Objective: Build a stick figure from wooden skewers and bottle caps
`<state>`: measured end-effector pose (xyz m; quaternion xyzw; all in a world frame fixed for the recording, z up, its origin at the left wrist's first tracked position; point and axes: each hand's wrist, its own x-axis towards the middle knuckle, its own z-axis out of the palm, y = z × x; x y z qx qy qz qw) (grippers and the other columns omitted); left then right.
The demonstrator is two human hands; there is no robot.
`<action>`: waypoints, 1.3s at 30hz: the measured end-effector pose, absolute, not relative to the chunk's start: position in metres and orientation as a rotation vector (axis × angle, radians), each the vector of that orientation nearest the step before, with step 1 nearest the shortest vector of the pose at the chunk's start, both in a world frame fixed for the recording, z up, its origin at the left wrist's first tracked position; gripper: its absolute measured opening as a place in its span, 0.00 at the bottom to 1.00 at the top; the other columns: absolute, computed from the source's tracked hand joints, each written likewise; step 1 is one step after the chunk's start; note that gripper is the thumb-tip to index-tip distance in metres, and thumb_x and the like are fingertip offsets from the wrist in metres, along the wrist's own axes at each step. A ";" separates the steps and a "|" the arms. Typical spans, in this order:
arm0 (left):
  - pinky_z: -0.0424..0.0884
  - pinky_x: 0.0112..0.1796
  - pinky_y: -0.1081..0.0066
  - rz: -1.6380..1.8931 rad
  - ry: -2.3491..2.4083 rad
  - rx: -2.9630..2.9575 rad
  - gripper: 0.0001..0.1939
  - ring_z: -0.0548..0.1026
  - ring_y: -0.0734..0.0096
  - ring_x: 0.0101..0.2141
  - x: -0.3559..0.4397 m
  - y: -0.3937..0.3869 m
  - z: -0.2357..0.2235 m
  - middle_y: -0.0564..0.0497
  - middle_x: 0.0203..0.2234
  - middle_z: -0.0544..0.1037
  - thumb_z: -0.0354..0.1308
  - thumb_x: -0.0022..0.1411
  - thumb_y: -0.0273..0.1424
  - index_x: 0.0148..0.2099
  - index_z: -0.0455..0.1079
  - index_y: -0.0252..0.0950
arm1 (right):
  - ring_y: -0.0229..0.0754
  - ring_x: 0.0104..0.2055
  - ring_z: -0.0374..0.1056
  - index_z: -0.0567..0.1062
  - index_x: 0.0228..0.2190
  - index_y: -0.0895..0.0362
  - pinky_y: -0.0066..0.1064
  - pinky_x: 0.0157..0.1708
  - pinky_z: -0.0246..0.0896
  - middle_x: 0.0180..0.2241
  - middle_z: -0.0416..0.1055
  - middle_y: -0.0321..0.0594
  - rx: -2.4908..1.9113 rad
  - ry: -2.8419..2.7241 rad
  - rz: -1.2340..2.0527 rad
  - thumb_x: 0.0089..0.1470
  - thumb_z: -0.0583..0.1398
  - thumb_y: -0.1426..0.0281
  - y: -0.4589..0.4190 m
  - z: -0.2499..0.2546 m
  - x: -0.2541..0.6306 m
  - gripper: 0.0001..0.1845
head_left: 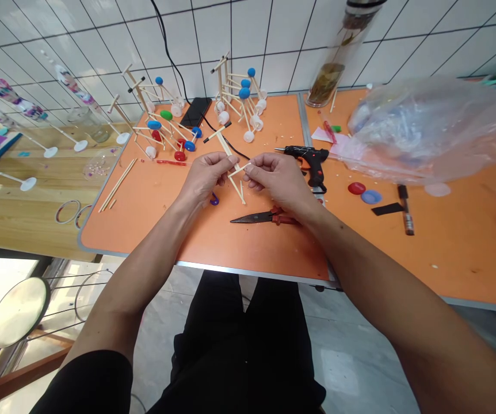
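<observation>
Well, the left hand (205, 175) and the right hand (279, 179) meet near the centre of the frame, the fingers (227, 164) of both closed in a firm pinch on a small frame of thin wooden sticks (233, 178). That frame sits between the hands, above an orange surface (153, 221), with one long stick rising toward the upper left; whether its lower ends touch the surface is hard to tell. Just below the hands lie a pair of red-handled shears (265, 217) and a small purple hook (214, 199), while a black glue gun (311, 164) sits right beside the right hand. Toward the top of the frame stand finished stick models with blue balls and white caps (241, 103), and a second, more colourful cluster (161, 123) stands to their left, beside a black phone (195, 112). Loose sticks (117, 184) lie near the surface's left edge. On the right are a large clear plastic bag (429, 129), red and blue bottle caps (357, 188), and a marker (407, 210). A tall glass bottle with leaves inside (328, 75) stands against the white tiled wall (446, 34).
</observation>
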<state>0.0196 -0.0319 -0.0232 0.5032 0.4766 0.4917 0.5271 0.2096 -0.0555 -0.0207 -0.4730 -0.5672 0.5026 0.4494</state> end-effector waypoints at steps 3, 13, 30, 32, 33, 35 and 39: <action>0.62 0.24 0.76 1.168 1.118 1.198 0.19 0.66 0.80 0.21 0.020 -0.033 -0.022 0.55 0.22 0.76 0.83 0.54 0.44 0.29 0.80 0.37 | 0.37 0.32 0.72 0.79 0.31 0.54 0.30 0.35 0.68 0.33 0.82 0.39 -1.179 -1.367 1.262 0.64 0.71 0.69 -0.055 -0.021 0.210 0.10; 0.73 0.30 0.79 1.085 1.121 1.081 0.14 0.79 0.78 0.26 0.021 -0.035 -0.021 0.52 0.29 0.85 0.79 0.62 0.40 0.36 0.82 0.36 | 0.34 0.29 0.71 0.81 0.30 0.55 0.24 0.30 0.66 0.32 0.83 0.39 -1.148 -1.319 1.209 0.64 0.74 0.66 -0.050 -0.026 0.213 0.12; 0.83 0.34 0.75 0.985 1.138 0.932 0.14 0.90 0.66 0.34 0.024 -0.038 -0.023 0.42 0.39 0.91 0.80 0.63 0.36 0.37 0.81 0.33 | 0.34 0.29 0.73 0.81 0.31 0.55 0.22 0.29 0.68 0.31 0.83 0.39 -1.123 -1.182 1.194 0.63 0.74 0.65 -0.042 -0.036 0.215 0.11; 0.83 0.34 0.76 0.995 1.161 0.954 0.13 0.89 0.68 0.34 0.023 -0.038 -0.022 0.43 0.38 0.91 0.79 0.63 0.34 0.37 0.80 0.33 | 0.33 0.29 0.73 0.81 0.31 0.55 0.22 0.29 0.67 0.31 0.83 0.38 -1.121 -1.193 1.209 0.63 0.73 0.66 -0.042 -0.036 0.215 0.10; 0.83 0.34 0.76 0.999 1.174 0.966 0.13 0.89 0.68 0.34 0.023 -0.038 -0.022 0.43 0.38 0.91 0.79 0.63 0.33 0.36 0.80 0.33 | 0.33 0.29 0.73 0.81 0.31 0.55 0.22 0.29 0.67 0.31 0.83 0.38 -1.120 -1.205 1.220 0.63 0.73 0.66 -0.041 -0.036 0.215 0.10; 0.83 0.35 0.76 1.003 1.196 0.992 0.13 0.89 0.69 0.34 0.024 -0.038 -0.022 0.43 0.38 0.91 0.79 0.63 0.33 0.36 0.79 0.33 | 0.33 0.29 0.73 0.81 0.31 0.55 0.22 0.28 0.67 0.31 0.83 0.39 -1.122 -1.233 1.244 0.64 0.73 0.65 -0.042 -0.036 0.215 0.11; 0.82 0.34 0.76 0.984 1.216 1.042 0.16 0.87 0.70 0.31 0.025 -0.039 -0.021 0.42 0.36 0.91 0.82 0.60 0.35 0.34 0.79 0.32 | 0.34 0.30 0.73 0.81 0.31 0.55 0.23 0.29 0.68 0.33 0.85 0.41 -1.139 -1.268 1.266 0.64 0.73 0.62 -0.044 -0.033 0.213 0.13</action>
